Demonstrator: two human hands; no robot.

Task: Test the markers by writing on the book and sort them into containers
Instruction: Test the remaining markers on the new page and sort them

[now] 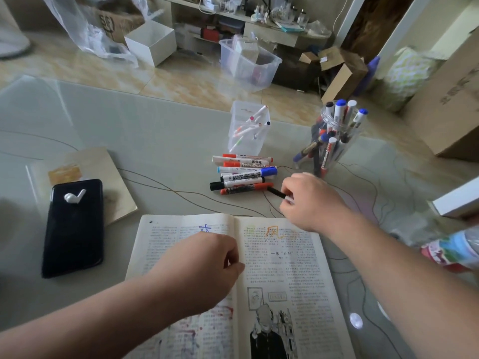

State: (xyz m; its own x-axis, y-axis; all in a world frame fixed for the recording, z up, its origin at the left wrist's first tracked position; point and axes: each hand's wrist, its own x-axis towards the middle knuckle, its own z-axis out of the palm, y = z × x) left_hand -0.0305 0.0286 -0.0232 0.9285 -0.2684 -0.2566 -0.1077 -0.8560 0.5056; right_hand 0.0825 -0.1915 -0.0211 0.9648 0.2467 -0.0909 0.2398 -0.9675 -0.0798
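An open book (285,270) lies at the table's near edge, with blue and orange characters written at the top of its pages. My left hand (207,263) rests on the left page near the spine, fingers curled, holding nothing visible. My right hand (308,200) pinches a black-capped marker (276,192) just beyond the book. A pile of several markers (243,174) lies left of it. Behind stand a clear square container (248,130) with thin pens and a clear round jar (334,141) full of markers.
A black phone (74,229) with a white earbud on it lies on a thin book (114,177) at left. A white box edge (456,200) and a plastic bottle (451,250) sit at right. Boxes and bins stand on the floor beyond the table.
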